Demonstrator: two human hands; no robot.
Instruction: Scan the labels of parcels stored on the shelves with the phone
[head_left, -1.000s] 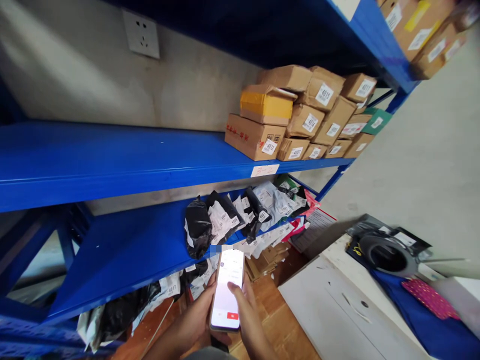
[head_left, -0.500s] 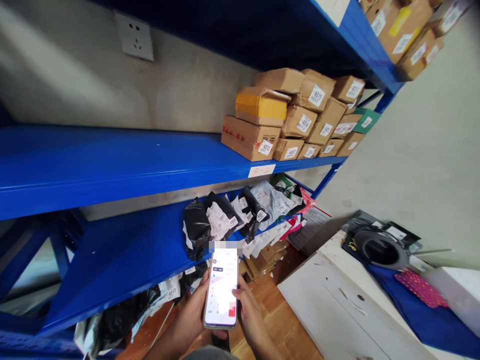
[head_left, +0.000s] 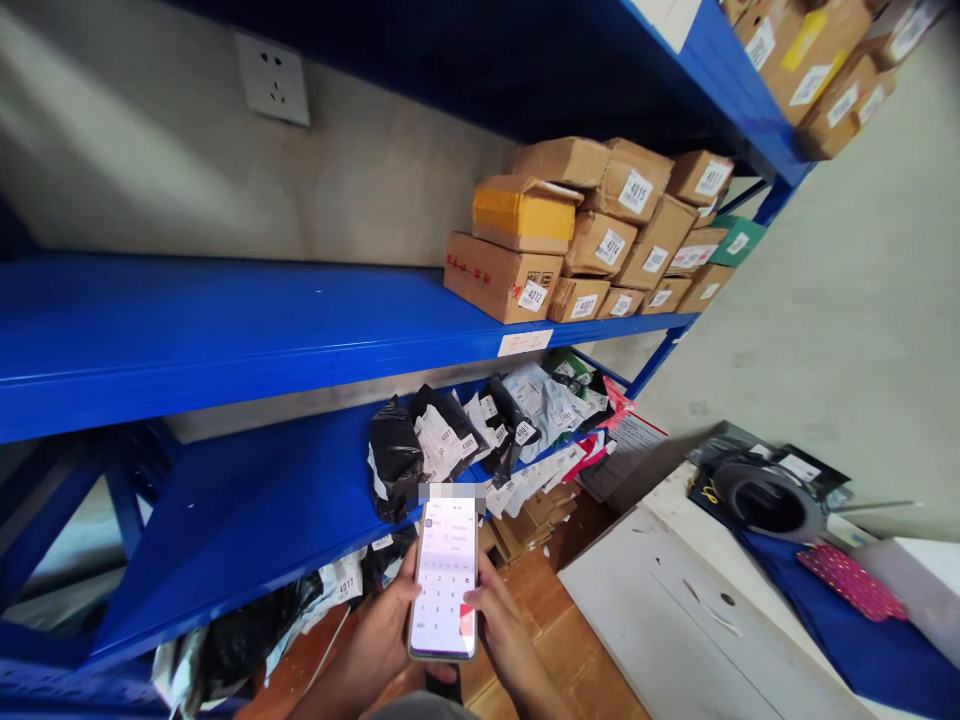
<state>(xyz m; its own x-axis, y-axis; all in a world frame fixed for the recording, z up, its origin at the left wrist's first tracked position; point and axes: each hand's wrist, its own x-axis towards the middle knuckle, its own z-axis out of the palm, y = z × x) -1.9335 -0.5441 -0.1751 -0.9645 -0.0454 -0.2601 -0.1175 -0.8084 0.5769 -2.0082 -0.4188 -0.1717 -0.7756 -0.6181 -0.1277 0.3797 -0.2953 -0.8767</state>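
A smartphone [head_left: 442, 580] is held upright between both hands, its bright screen facing me with a number keypad and a red key. My left hand [head_left: 391, 610] wraps the phone's left edge, the thumb lying over the keypad's left side. Round the right edge is my right hand [head_left: 496, 612], its thumb at the red key. Fingertips show under the phone's lower end. Just beyond it, a black plastic parcel [head_left: 395, 450] and white labelled parcels [head_left: 442, 440] lie on the lower blue shelf [head_left: 277, 500].
Several numbered cardboard boxes [head_left: 501, 278] are stacked on the middle blue shelf [head_left: 225, 320]. To the right stands a white cabinet [head_left: 660, 610] bearing a dark round object [head_left: 772, 500], a blue cloth [head_left: 840, 640] and a pink dotted pouch [head_left: 851, 582]. Flattened cardboard [head_left: 532, 520] lies below the shelf.
The screen's keypad now shows clearly where it was washed out before. My left thumb has come onto the screen's left side; the right thumb has shifted slightly down toward the red key.
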